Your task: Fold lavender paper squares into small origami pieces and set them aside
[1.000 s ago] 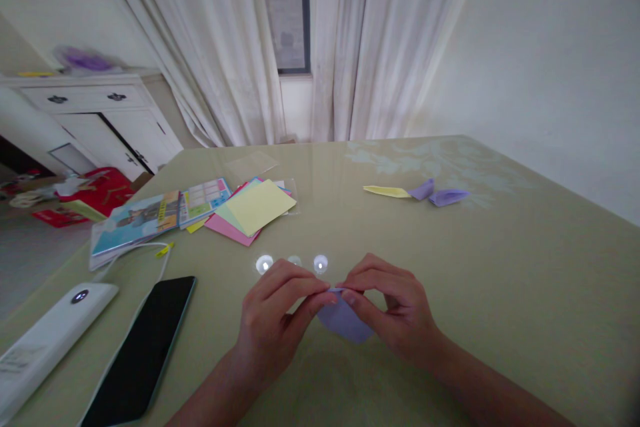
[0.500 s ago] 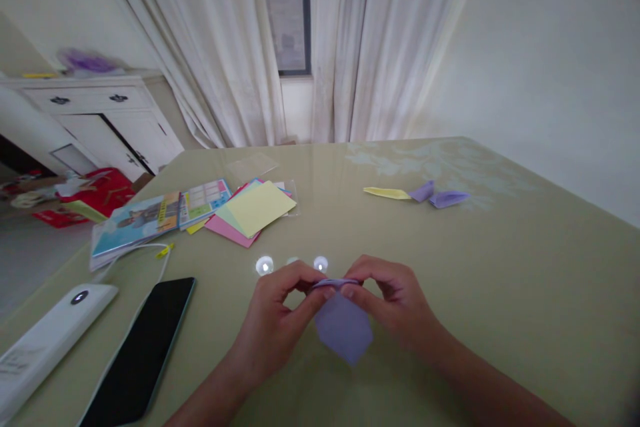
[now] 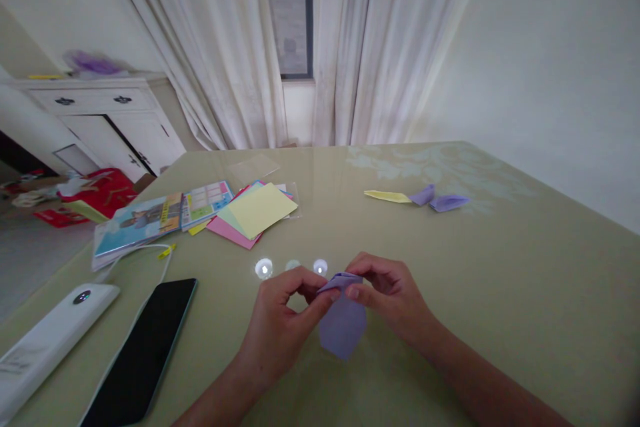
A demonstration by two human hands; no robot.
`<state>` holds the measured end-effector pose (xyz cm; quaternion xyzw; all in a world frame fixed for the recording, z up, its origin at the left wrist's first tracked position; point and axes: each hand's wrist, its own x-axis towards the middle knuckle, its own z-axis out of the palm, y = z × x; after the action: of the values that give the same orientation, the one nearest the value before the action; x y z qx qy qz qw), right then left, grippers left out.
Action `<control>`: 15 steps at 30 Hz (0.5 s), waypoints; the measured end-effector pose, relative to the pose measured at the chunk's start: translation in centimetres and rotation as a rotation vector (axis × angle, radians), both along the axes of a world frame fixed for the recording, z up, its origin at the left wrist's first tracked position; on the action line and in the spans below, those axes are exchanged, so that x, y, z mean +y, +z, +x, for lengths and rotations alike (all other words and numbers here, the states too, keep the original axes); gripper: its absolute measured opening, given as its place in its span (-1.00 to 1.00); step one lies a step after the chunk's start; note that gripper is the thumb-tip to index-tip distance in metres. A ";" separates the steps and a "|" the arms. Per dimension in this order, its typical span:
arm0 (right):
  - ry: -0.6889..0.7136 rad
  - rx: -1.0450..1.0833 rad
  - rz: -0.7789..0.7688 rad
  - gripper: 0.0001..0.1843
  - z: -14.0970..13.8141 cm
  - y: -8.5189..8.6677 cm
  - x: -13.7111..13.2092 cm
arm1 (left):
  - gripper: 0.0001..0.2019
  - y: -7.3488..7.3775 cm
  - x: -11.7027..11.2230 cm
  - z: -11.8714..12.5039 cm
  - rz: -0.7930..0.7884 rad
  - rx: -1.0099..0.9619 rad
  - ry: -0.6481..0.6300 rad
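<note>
A partly folded piece of purple paper point(image 3: 343, 327) is held just above the glossy olive table point(image 3: 500, 267), near its front edge. My left hand point(image 3: 285, 327) pinches the paper's upper left corner between thumb and forefinger. My right hand point(image 3: 387, 297) pinches the upper right part, fingers curled over the folded top edge. The paper's pointed lower end hangs down between both hands.
A stack of coloured paper sheets point(image 3: 253, 213) and booklets point(image 3: 145, 220) lies at the left. A black phone point(image 3: 143, 347) and a white power bank point(image 3: 47, 340) with a cable sit at the front left. Folded yellow point(image 3: 387, 196) and purple pieces point(image 3: 440, 200) lie farther right. Beyond are curtains and a white cabinet point(image 3: 107, 120).
The purple paper has been opened from a flat folded shape and now hangs lower and longer between my hands. Both hands kept their pinch and shifted only slightly.
</note>
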<state>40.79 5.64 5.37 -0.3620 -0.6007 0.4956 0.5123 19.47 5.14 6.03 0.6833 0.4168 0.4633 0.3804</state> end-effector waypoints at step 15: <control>-0.007 -0.039 -0.025 -0.63 -0.1 0.7 -0.4 | -0.95 -0.1 -0.2 0.3 0.107 -0.089 -0.045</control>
<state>40.64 5.26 6.11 -0.3802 -0.6031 0.4939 0.4977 19.74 4.97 5.89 0.6905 0.3587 0.5063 0.3717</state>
